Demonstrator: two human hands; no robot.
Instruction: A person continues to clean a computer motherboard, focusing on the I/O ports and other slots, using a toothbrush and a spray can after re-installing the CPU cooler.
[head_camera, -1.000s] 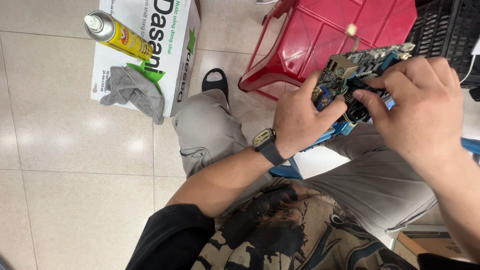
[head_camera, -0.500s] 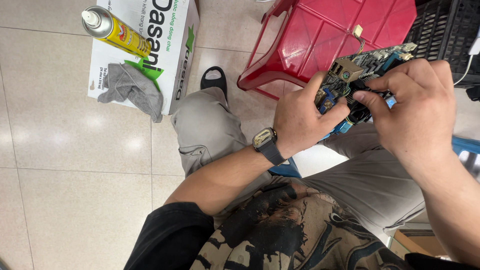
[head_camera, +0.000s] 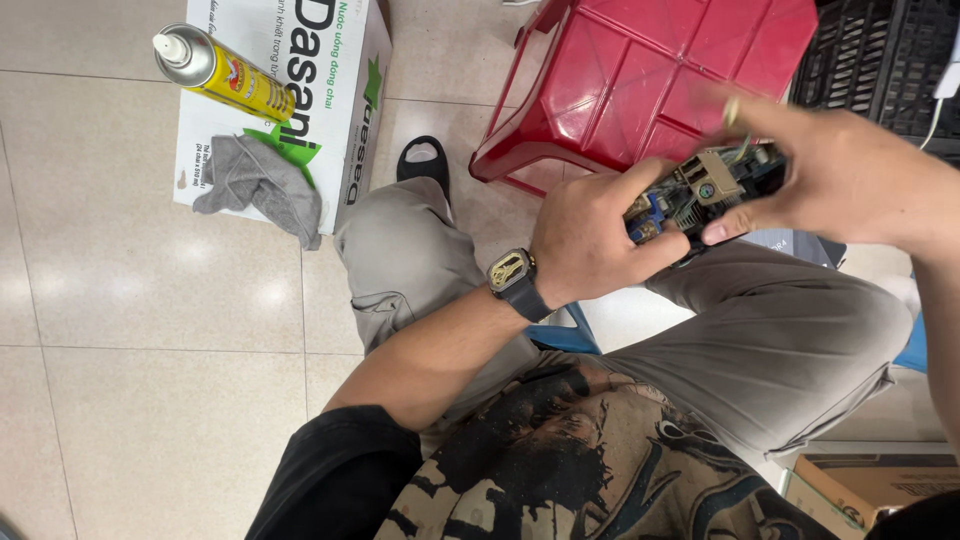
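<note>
Tiled floor (head_camera: 150, 300) | circuit board (head_camera: 700, 190) held between hands | left hand (head_camera: 590, 240) grips its end | right hand (head_camera: 850, 180) pinches top

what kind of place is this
Probably an informal electronics repair spot, worked on the floor: both hands hold a circuit board over the lap, a yellow spray can and grey rag lie on a cardboard box, beside a red plastic stool.
</note>
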